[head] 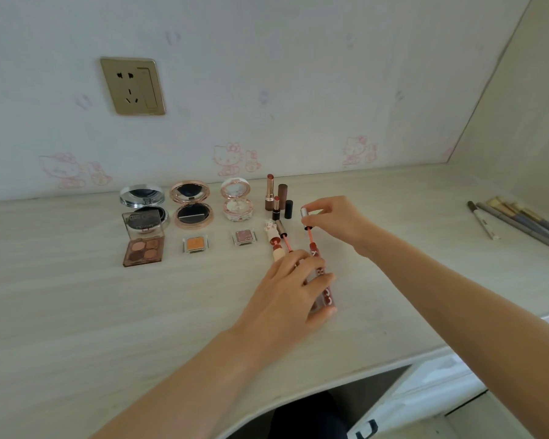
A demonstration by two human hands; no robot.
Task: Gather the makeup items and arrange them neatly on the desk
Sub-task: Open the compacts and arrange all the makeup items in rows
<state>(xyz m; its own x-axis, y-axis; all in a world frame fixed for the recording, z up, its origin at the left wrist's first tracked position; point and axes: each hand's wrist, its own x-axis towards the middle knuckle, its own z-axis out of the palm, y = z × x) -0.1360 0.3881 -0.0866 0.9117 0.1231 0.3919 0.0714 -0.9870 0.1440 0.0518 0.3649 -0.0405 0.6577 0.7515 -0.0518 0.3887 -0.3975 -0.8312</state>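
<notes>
My left hand (293, 289) grips a reddish-brown lip gloss tube (325, 293) lying on the pale desk (76, 312). My right hand (336, 223) pinches the silver cap of its wand applicator (308, 217), drawn out above the tube's mouth. Beside them lie another gloss wand (284, 234) and a cream figurine lipstick (273, 240). Two uncapped lipsticks (270, 191) stand with their caps behind. To the left sit three open compacts (191, 204), a four-pan eyeshadow palette (143, 245), an orange single shadow (195, 243) and a pink single shadow (244, 237).
Several pencils and brushes (517, 221) lie at the desk's far right near the side wall. A gold wall socket (133, 86) is above the compacts. The desk's curved front edge (346, 380) runs at lower right, with white drawers below.
</notes>
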